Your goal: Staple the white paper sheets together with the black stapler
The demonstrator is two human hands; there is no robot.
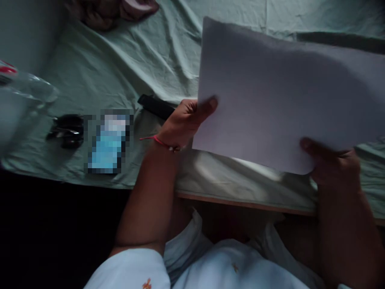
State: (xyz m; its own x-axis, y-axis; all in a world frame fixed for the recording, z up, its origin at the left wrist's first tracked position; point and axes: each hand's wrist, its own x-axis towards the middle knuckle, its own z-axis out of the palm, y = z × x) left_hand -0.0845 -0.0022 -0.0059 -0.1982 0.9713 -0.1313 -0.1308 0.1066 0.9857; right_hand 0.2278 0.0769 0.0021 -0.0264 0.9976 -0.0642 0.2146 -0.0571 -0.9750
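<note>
I hold a blank white sheet of paper (279,100) lifted over a bed covered in pale green cloth (144,56). My left hand (185,122), with a red thread at the wrist, pinches the sheet's left edge, thumb on top. At the lower right corner, my right hand (331,162) grips the sheet, also thumb on top. Both hands are closed on the paper. A black pen-like object (155,106) lies on the cloth just left of my left hand.
A blurred-out card or phone (108,142) lies on the cloth at left, beside a dark pair of scissors or glasses (66,130). A clear plastic bottle (21,100) stands at far left. Pink-brown fabric (114,10) lies at the top. The bed's wooden edge (240,202) runs below.
</note>
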